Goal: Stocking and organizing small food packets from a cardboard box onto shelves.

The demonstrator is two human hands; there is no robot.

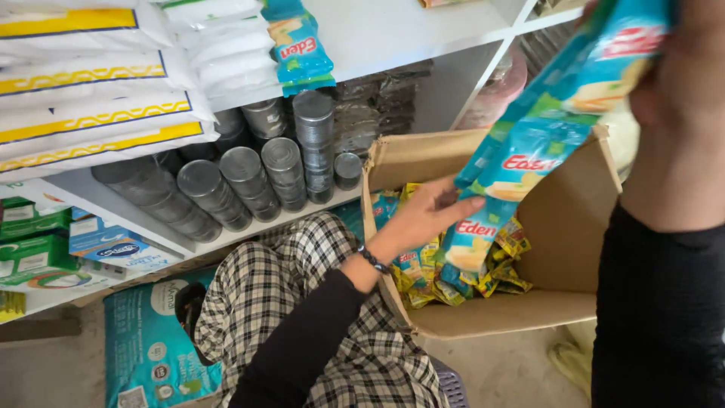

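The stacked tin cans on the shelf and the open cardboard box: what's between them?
In the head view, nothing stands between the tin cans and the cardboard box; only a bare strip of white shelf.
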